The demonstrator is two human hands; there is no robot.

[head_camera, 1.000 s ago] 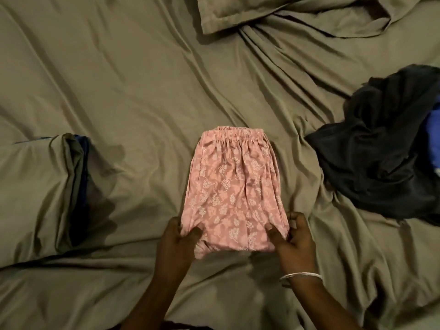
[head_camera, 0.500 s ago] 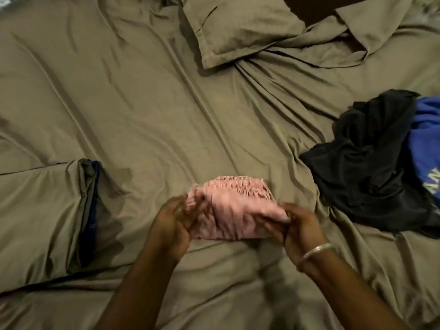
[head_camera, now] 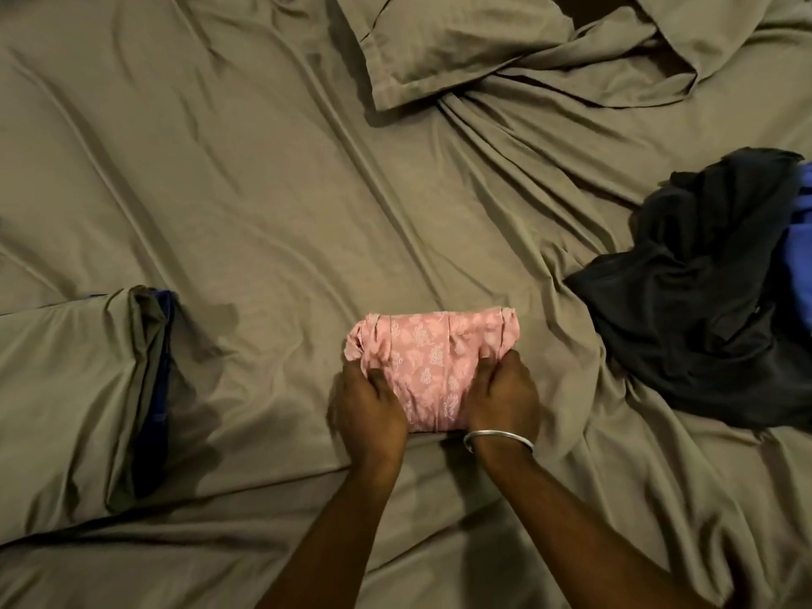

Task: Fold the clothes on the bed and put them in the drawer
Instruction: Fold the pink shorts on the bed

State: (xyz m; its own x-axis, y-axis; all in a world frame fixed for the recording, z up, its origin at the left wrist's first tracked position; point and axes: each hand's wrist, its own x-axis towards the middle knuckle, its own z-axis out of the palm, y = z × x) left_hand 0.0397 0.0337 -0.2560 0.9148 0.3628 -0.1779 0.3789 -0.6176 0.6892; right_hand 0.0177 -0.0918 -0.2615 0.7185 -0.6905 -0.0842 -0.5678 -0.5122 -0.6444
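Observation:
A pink floral garment [head_camera: 433, 358] lies folded into a small thick bundle on the olive bed sheet [head_camera: 263, 191], near the middle of the view. My left hand [head_camera: 369, 402] presses on its near left side, and my right hand [head_camera: 503, 395], with a silver bangle at the wrist, presses on its near right side. The fingers of both hands lie curved over the cloth. To the right, a crumpled black garment [head_camera: 694, 292] sits in a heap, with a blue garment [head_camera: 802, 243] partly under it at the frame edge. No drawer is in view.
An olive pillow [head_camera: 448, 41] lies at the top, with rumpled bedding beside it. At the left a second olive pillow [head_camera: 66, 402] shows a dark blue inner edge [head_camera: 156, 389]. Open sheet spreads between the left pillow and the pink bundle.
The flat pink garment was lifted by its near edge and folded over towards the waistband. It now lies as a short bundle, with both hands pressing on it.

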